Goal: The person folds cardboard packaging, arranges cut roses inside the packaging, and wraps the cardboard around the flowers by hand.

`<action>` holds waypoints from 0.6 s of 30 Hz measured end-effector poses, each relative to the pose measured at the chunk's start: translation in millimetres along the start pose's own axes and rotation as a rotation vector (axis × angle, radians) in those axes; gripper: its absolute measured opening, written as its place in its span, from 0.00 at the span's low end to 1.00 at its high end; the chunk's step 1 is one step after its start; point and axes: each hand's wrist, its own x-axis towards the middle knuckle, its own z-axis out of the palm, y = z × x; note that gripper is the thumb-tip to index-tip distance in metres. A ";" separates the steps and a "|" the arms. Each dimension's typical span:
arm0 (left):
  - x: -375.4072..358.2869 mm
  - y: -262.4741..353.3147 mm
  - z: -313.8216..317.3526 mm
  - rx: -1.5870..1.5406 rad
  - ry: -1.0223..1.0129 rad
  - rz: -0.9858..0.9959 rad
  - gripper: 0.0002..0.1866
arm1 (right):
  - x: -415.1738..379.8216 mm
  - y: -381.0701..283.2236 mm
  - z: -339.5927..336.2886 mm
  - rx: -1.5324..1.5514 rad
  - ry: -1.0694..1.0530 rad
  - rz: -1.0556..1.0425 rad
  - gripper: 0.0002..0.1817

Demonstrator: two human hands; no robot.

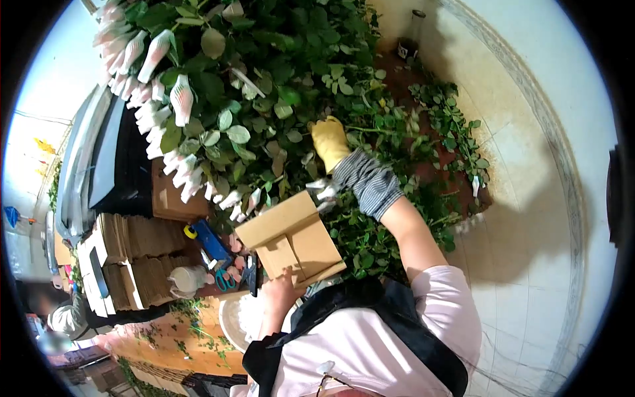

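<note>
A yellow glove covers my right hand (329,140), which reaches into the leafy green stems (284,99); its fingers are curled, and what they hold, if anything, is hidden among the leaves. My left hand (280,291) is bare and rests at the lower edge of a folded brown cardboard piece (311,241), its fingertips against a smaller flap. Flower heads in pale pink net sleeves (181,99) line the left side of the leafy pile. A few more sleeved heads lie just above the cardboard.
Stacks of flat cardboard (145,248) stand at the left. Near them are a blue tape dispenser (210,241), teal-handled scissors (225,280) and a plastic jug (188,281). A white bucket (233,321) sits below. Another person's sleeve (68,319) shows at far left.
</note>
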 end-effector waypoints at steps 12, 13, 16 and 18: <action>4.6 -1.0 -13.9 -0.057 -0.125 -0.012 0.32 | -166.6 131.5 -190.0 0.074 0.419 -0.141 0.10; 6.1 -6.8 -15.3 -0.152 -0.115 -0.018 0.34 | -180.7 133.3 -189.6 0.173 0.312 -0.161 0.10; 29.4 -49.6 -13.1 -0.524 -0.380 -0.082 0.34 | -226.8 105.8 -170.5 0.279 0.013 -0.195 0.06; 33.7 -90.8 20.3 -1.306 -0.417 -0.270 0.33 | -273.6 89.6 -109.0 0.438 0.027 -0.183 0.07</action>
